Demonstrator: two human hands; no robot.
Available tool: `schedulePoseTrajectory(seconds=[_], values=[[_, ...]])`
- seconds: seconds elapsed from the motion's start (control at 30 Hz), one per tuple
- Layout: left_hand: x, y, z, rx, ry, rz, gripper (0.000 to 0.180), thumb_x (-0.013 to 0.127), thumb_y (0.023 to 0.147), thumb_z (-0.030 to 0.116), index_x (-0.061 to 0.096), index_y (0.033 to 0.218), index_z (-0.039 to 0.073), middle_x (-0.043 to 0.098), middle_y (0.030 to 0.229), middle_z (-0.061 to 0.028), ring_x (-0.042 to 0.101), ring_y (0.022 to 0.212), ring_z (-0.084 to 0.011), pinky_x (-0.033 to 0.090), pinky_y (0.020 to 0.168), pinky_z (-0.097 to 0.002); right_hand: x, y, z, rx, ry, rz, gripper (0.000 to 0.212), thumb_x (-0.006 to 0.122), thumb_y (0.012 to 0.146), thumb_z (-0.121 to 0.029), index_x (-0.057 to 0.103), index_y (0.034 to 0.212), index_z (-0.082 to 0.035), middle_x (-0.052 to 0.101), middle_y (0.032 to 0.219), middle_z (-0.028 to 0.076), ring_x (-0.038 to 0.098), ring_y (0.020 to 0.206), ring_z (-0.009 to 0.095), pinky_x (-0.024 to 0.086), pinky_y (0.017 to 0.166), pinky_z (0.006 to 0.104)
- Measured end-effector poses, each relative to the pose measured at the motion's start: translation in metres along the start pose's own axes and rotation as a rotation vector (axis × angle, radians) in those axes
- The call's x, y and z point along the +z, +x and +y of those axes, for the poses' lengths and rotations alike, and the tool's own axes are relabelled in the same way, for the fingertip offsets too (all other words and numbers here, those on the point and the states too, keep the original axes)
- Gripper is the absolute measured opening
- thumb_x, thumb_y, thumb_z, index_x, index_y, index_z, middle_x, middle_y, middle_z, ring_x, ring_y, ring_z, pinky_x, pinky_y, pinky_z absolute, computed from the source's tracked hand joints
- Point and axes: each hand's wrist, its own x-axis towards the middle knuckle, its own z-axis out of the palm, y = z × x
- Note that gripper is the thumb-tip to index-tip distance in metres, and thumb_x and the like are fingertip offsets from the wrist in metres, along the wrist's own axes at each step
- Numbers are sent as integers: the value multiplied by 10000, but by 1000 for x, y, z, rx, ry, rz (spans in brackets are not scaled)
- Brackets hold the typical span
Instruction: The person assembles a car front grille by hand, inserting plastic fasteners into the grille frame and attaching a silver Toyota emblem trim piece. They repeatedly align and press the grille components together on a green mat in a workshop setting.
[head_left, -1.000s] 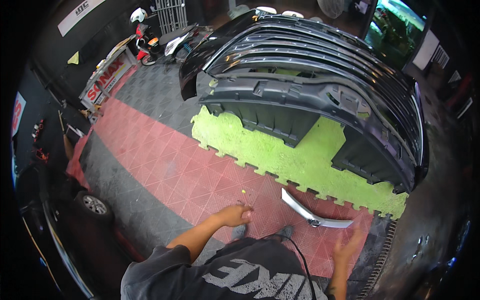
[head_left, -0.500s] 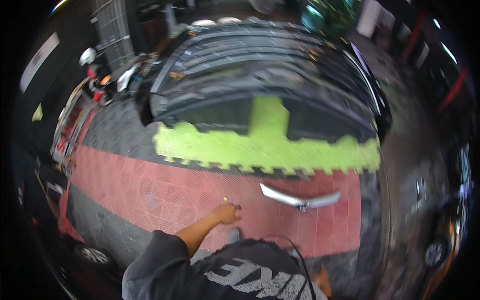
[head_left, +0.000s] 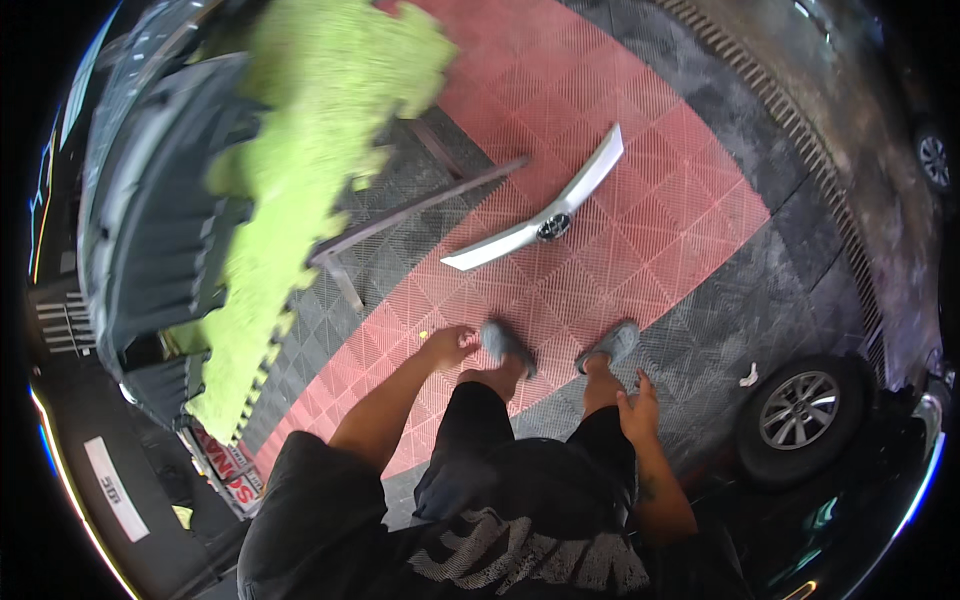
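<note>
My left hand (head_left: 450, 346) hangs beside my left foot with its fingers loosely apart, holding nothing. By my right thigh, my right hand (head_left: 638, 408) is also empty, fingers spread. Ahead of my feet a silver V-shaped car grille trim (head_left: 592, 180) with a dark round emblem in its middle lies on the red floor tiles. Apart from both hands, at the left, is a large black car part (head_left: 165, 210) with green foam mats (head_left: 300, 150) along its edge.
A dark metal stand (head_left: 420, 208) reaches out from under the green mats. To the right are a car wheel (head_left: 800, 412) and a floor drain grating (head_left: 800, 130). A scrap of white (head_left: 749, 375) lies near the wheel. Grey sandals (head_left: 505, 345) are on my feet.
My view has turned right and down, so the black part and green mats now stand at the left. My right hand shows more fully; the wheel beside me looks larger.
</note>
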Motion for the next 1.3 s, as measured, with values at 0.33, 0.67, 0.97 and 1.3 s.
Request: schedulePoseTrajectory(seconds=[0.33, 0.67, 0.97, 1.3], values=[[56, 455, 1, -49, 151, 77, 722, 760, 847, 519, 629, 1305, -24, 688, 1252, -272, 648, 1203, -421, 506, 1041, -471, 42, 42, 30, 184, -191, 160, 609, 709, 864, -181, 522, 1407, 22, 599, 1288, 243, 595, 1146, 430, 427, 1003, 514], [102, 559, 36, -77, 129, 171, 749, 821, 823, 363, 510, 1422, 39, 655, 1324, -248, 631, 1226, -423, 496, 1029, -509, 34, 55, 50, 173, -93, 203, 492, 729, 808, -74, 620, 1271, 51, 694, 1050, 159, 619, 1030, 350, 437, 981, 458], [103, 311, 103, 134, -74, 353, 430, 834, 779, 248, 656, 1113, 43, 709, 1057, -252, 676, 1021, -458, 527, 895, -527, 20, 52, 39, 253, -107, 74, 552, 760, 835, -231, 618, 1327, -23, 690, 1128, 190, 606, 1111, 423, 449, 1014, 500], [-23, -77, 287, 481, -181, 310, 518, 847, 722, 386, 742, 1140, 99, 747, 939, -183, 731, 883, -383, 570, 786, -489, -41, 15, 93, 90, 11, -97, 577, 774, 860, -276, 601, 1345, -14, 658, 1245, 267, 647, 1154, 375, 515, 954, 450]])
